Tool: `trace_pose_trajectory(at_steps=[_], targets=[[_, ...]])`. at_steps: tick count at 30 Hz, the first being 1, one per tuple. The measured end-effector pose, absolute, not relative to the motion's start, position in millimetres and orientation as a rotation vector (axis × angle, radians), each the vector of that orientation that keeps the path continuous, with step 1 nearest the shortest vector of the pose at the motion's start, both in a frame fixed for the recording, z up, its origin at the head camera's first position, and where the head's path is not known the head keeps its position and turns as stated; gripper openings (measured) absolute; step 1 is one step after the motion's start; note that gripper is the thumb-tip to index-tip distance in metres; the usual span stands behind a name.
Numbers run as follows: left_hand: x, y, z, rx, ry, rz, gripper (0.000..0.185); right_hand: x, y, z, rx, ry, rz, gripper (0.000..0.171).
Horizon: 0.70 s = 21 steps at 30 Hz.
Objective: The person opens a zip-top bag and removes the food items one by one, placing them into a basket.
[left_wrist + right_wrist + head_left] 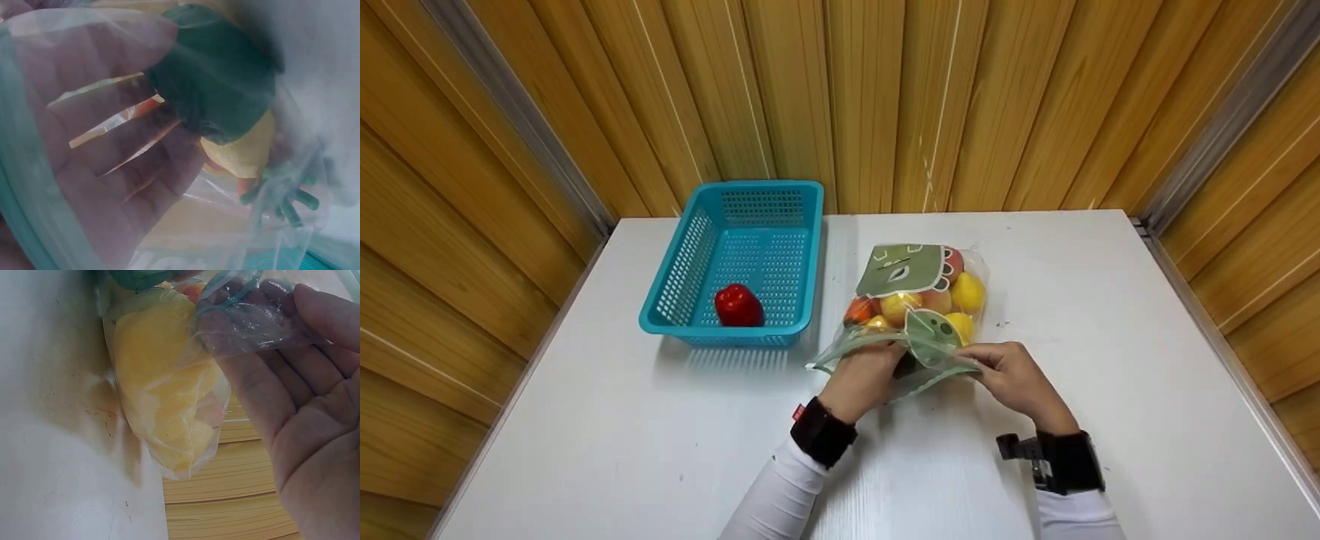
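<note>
Two hands at the mouth of a clear zip bag (919, 307) full of fruit, lying on the white bench (1110, 337) just past the wrists, mouth toward six o'clock. Left hand (861, 379) pushed in through the opening, fingers (121, 132) straight and slightly spread under the plastic film in the left wrist view, clamped on nothing, tips close to a dark green fruit (216, 79) and a yellow one (242, 154). Right hand (1014, 375) at four o'clock of the bag, fingers (256, 320) pinching the top edge of the plastic beside the green zip strip, probably to keep the mouth lifted and wide so the other hand can pass. Bag on its side rather than upright, likely so the fruit sits loose near the opening; yellow fruit (163, 365) bulging against the wall nearest the right wrist. Printed green cartoon panel (901, 268) on the upper face of the bag, at twelve o'clock from the hands. Blue slotted basket (690, 262) at ten o'clock, well apart from the bag, with one red pepper (738, 306) against its near wall. Yellow wooden panelling (885, 97) beyond the bench.
</note>
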<state>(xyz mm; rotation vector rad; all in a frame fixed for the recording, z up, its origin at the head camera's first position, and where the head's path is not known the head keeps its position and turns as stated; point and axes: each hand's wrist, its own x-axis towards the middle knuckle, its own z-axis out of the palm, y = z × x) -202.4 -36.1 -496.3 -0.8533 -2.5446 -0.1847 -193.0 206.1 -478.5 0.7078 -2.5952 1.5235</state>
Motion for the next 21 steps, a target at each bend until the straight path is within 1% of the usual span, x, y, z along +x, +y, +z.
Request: trace_pose_trajectory(at_steps=[7, 15, 20, 21], targets=[[-201.3, -36.4, -499.0, -0.858, -2.577, -0.160, 0.048, -193.7, 205.7, -479.0, 0.711, -2.604, 1.522, 0.013], [-201.7, -35.8, -503.2, -0.813, -2.553, -0.130, 0.040, -193.3, 205.3, -479.7, 0.719, -2.603, 1.511, 0.013], [-201.4, -35.3, -506.0, -0.802, -2.530, -0.117, 0.041, -193.1, 205.3, -479.3, 0.719, -2.601, 1.514, 0.013], [-201.0, -35.3, -506.5, -0.800, -2.519, -0.109, 0.039, -193.1, 205.4, -479.1, 0.717, -2.601, 1.516, 0.013]])
